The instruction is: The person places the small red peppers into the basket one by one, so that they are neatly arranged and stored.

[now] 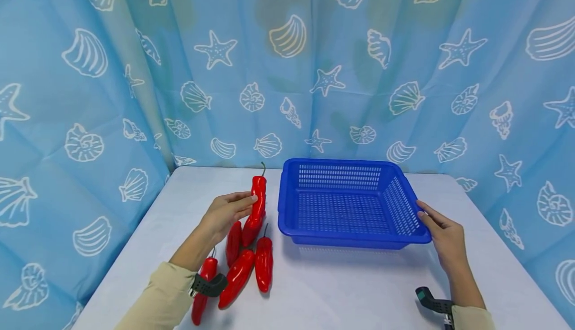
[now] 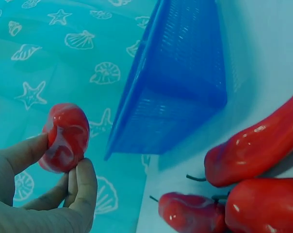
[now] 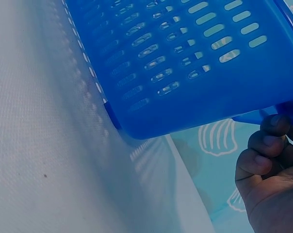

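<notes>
Pinching Lightly, Courting a Slip

Beneath all the fingers, a white table [image 1: 341, 290] is spreading out. Between the fingers of one side and the other, a blue basket [image 1: 287, 222] is sitting with its outer rim in the grip of the right hand [image 1: 449, 237], whose thumb and curled fingers are pinching it; pulling on that side alone could be inviting a skew or a tip. The left hand [image 1: 222, 215] is pinching a glossy red pepper [image 1: 260, 205] between thumb and fingertips, leaving both ends free; smooth skin and a narrow hold are probably raising the risk of its twisting loose. Below those fingertips and back toward the wrist, loose peppers [image 1: 264, 265] are lying bunched, and a low sweep of the dark wrist camera [image 1: 208, 286] could be sending them rolling. Above the fingertips, a thin stem [image 1: 263, 168] is poking up, possibly risking a snag on the basket's mesh.
</notes>
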`<state>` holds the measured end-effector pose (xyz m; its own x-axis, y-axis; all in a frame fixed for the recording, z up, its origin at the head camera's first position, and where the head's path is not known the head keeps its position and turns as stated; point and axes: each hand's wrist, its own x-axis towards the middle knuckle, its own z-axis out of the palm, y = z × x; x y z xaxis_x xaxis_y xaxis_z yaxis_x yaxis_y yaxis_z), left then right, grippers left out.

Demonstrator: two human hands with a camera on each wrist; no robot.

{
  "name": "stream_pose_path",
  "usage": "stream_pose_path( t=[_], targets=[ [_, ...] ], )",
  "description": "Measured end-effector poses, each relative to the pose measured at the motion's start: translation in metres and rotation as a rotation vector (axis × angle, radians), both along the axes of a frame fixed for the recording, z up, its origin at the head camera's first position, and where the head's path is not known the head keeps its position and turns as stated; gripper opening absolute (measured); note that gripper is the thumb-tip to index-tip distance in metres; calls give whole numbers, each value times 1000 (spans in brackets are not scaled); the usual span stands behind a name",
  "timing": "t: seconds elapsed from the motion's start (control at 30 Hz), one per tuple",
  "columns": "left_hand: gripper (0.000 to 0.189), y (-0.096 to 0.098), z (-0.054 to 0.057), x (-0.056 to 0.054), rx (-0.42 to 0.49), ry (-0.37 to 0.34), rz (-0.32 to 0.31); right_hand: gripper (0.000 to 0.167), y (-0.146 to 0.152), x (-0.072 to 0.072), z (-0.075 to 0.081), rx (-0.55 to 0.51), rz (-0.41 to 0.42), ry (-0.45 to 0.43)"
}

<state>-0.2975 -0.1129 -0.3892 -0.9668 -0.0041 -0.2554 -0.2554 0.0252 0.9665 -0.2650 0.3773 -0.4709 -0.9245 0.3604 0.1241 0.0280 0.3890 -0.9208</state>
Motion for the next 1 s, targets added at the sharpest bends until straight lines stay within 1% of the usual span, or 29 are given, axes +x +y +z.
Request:
stream_pose_path(
  t=[0.4, 0.6, 0.73, 1.0],
  targets=[
    [56, 19, 5, -7, -25, 21, -33, 50, 1, 1, 0, 15, 9, 9],
    [54, 29, 8, -8, -25, 20, -45, 52, 1, -1, 1, 23, 12, 8],
    [52, 35, 10, -10, -6, 16, -47, 53, 1, -2, 2, 21, 14, 6],
    [53, 47, 10, -11, -23, 15, -62, 55, 1, 1, 1, 15, 5, -14]
  ],
)
